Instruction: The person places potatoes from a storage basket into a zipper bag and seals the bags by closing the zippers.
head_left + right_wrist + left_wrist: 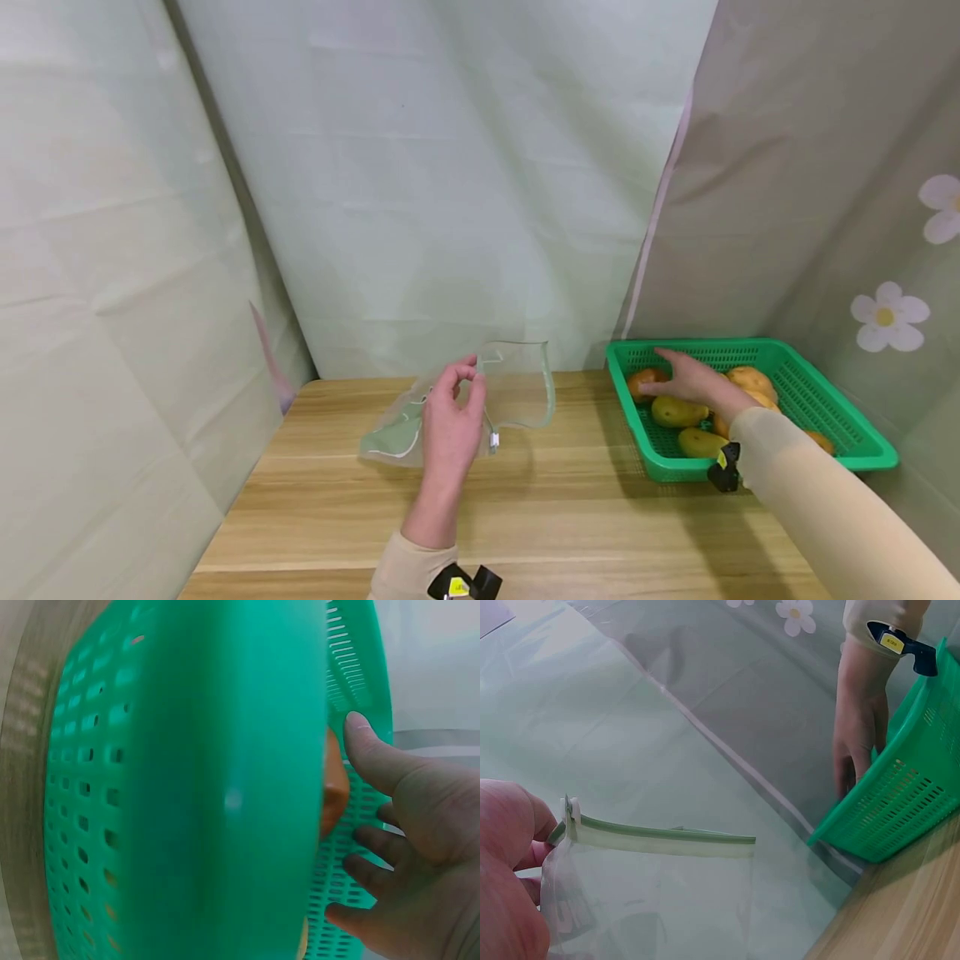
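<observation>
Pinching bag (pixel 393 435) with left hand (pixel 453 425) near worktop's (pixel 585 533) far edge; yet to grip basket's (pixel 873 457) produce (pixel 677 412) with spread right hand (pixel 692 383).

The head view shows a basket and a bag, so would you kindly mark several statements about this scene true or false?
1. The left grip holds the clear bag. True.
2. The green basket stands to the person's left of the bag. False: it stands to the right of it.
3. The right grip reaches into the basket. True.
4. The basket holds a single item. False: several yellow and orange items lie in it.
5. A white flower print shows at the right of the head view. True.
6. The bag contains a yellow item. False: none shows inside it.
</observation>
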Demonstrator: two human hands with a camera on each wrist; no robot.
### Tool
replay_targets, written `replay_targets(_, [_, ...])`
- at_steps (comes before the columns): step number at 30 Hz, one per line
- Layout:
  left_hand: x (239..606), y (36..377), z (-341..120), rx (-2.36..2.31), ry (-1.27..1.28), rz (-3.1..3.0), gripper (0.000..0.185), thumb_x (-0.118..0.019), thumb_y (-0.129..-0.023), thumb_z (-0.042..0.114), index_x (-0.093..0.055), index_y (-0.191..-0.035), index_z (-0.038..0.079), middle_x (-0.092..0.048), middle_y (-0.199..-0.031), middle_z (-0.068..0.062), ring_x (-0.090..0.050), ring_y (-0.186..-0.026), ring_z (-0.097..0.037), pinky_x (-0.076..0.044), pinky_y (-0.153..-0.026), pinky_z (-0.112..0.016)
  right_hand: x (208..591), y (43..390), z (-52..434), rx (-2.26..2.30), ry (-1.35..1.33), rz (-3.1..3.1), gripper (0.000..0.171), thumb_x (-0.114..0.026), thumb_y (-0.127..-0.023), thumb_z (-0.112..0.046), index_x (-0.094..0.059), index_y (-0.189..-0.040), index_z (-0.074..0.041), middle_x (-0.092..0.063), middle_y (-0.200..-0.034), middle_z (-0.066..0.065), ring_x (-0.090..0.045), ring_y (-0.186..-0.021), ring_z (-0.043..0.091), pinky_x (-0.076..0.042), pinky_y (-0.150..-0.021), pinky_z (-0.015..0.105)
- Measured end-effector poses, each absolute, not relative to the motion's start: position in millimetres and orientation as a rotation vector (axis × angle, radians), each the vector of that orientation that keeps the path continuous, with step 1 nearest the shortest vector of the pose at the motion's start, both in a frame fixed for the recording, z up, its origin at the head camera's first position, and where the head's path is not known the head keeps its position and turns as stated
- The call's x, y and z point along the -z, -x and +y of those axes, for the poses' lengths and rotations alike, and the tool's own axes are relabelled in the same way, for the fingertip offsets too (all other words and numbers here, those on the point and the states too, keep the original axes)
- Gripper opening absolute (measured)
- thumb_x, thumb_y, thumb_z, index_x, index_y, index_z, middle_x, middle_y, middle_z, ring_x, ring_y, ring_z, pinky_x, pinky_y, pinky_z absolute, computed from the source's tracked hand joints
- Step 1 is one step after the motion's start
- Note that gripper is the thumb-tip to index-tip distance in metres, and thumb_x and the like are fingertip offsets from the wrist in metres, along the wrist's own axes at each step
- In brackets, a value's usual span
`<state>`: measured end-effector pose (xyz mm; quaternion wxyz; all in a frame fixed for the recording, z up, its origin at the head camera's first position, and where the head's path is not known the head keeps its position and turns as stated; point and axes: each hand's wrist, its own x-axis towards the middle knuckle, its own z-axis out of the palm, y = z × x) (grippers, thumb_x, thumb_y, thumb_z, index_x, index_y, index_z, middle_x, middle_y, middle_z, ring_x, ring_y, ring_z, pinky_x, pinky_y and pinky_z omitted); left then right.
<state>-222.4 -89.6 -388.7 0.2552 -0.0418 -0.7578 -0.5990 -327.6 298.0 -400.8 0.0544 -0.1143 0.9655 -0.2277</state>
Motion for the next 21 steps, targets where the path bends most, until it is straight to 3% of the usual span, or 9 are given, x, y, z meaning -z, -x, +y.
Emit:
replay_targets(11, [389.0,223.2,-90.5,1.617,0.101,-2.059,0.010,-0.067,-0.107,0.013,-0.067,-0.097,0.011,-0.074,-0.142,-0.006,-0.057,-0.146,-0.031,-0.043,-0.124,-0.053,411.2,336.5,299.3,0.744,0.339,2.867,0.093,-0.075,-0.107,-0.038,-0.028,-0.161,0.021,-0.030,-0.162,0.049,-0.031,-0.149,0.068,-0.031,-0.121,0.076])
replay_targets(21, [388.8,222.9,-90.6,1.630,0.098,-2.060,0.009,-0.067,-0.107,0.013,-0.067,-0.098,0.010,-0.074,-0.142,-0.004,-0.057,-0.147,-0.031,-0.043,-0.124,-0.053,414.9,340.4,302.6,0.682,0.341,2.888,0.085,-0.075,-0.106,-0.036,-0.038,-0.154,0.024,-0.040,-0.155,0.050,-0.039,-0.143,0.069,-0.035,-0.119,0.075])
